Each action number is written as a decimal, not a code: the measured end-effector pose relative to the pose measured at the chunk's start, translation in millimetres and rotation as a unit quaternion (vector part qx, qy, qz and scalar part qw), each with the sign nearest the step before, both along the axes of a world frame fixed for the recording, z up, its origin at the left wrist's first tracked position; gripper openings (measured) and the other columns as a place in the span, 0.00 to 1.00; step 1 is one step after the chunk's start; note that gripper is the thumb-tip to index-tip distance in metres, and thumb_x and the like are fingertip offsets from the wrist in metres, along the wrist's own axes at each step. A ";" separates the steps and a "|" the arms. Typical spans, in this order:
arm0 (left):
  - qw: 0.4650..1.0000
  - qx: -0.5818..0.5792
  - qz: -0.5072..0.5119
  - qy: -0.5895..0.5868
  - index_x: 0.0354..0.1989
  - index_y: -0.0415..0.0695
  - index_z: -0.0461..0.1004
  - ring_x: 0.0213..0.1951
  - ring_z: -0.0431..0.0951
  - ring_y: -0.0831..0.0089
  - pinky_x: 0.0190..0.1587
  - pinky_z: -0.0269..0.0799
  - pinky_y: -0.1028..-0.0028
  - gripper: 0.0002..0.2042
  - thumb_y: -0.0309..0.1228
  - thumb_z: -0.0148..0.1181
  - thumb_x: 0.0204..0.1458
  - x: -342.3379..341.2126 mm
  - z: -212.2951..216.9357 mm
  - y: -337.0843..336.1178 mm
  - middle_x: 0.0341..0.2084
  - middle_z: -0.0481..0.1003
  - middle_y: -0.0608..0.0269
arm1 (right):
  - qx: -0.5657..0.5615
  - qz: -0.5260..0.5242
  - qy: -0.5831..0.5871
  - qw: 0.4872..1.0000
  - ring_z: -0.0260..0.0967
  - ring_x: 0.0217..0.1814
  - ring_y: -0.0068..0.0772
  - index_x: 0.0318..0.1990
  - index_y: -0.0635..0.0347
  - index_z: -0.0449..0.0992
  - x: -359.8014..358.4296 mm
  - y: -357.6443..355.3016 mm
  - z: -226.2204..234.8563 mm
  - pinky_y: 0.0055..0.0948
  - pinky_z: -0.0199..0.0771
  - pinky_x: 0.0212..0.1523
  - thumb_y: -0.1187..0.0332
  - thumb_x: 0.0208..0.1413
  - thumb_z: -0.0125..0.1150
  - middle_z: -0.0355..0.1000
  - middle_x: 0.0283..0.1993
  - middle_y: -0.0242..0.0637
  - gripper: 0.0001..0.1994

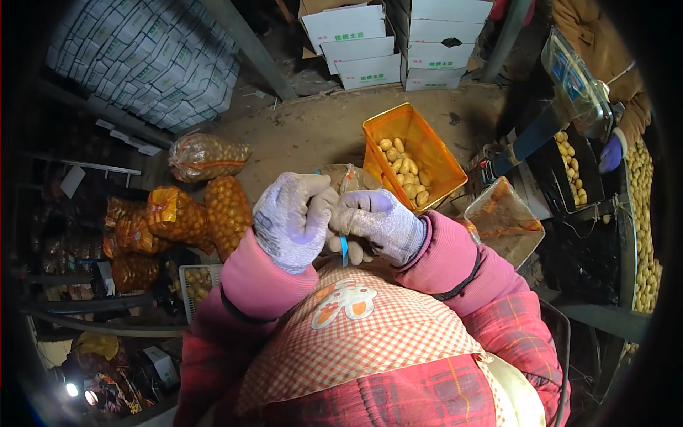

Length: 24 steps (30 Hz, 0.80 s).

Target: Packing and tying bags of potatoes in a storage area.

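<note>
Both hands wear pale grey-purple knitted gloves with soiled fingers and meet in front of the apron (398, 334). My left hand (290, 217) is closed, its thumb and fingertips pressed together; what they pinch is hidden. Closed too, my right hand (380, 220) touches the left at the fingertips. A narrow blue strip (344, 250) hangs down from between them, at the right fingertips. Under the hands, several rounded tan shapes like potatoes (361, 252) show in part. Behind the hands is part of a clear plastic bag (348, 176), mostly covered.
An orange crate (441, 158) of potatoes stands ahead, right of the hands. Filled net sacks (228, 213) and a plastic sack (203, 158) lie left. An open, soiled container (504, 217) sits right. White cartons (370, 67) stand behind. A co-worker's purple-gloved hand (610, 153) is at far right.
</note>
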<state>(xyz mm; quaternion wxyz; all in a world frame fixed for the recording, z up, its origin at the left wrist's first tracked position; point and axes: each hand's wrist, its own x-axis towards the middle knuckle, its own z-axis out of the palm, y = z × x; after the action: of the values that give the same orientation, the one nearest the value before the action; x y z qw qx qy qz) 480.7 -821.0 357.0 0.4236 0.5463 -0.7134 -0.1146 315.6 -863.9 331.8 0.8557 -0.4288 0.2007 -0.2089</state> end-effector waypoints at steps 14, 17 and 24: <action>0.933 0.202 0.048 0.293 0.37 0.38 0.69 0.17 0.65 0.85 0.19 0.61 0.84 0.05 0.25 0.52 0.54 -5.9 3.0 10.6 0.21 0.73 0.64 | 0.015 -0.042 0.007 0.999 0.60 0.14 0.12 0.33 0.59 0.72 -1.8 -6.9 -11.9 0.13 0.56 0.15 0.61 0.57 0.52 0.70 0.22 0.26 0.11; 0.912 0.240 -0.004 0.333 0.40 0.36 0.70 0.27 0.70 0.81 0.29 0.68 0.83 0.07 0.23 0.53 0.53 -0.7 -2.5 3.5 0.33 0.71 0.60 | -0.009 -0.049 0.043 0.998 0.60 0.15 0.12 0.34 0.60 0.73 2.4 -6.5 -4.7 0.13 0.57 0.15 0.61 0.57 0.53 0.70 0.23 0.27 0.10; 0.925 0.232 0.013 0.301 0.33 0.36 0.72 0.21 0.68 0.82 0.22 0.64 0.82 0.04 0.21 0.54 0.50 -1.3 -5.9 -4.8 0.30 0.71 0.62 | -0.151 -0.072 0.134 0.977 0.66 0.23 0.18 0.37 0.62 0.74 -7.3 -15.3 9.1 0.17 0.65 0.24 0.63 0.57 0.54 0.71 0.26 0.30 0.11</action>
<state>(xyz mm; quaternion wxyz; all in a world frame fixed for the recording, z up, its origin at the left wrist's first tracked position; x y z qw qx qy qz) 479.3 -825.8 351.1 0.4813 0.5781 -0.4990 -0.4303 308.3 -879.2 340.9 0.7293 -0.5612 0.3105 -0.2382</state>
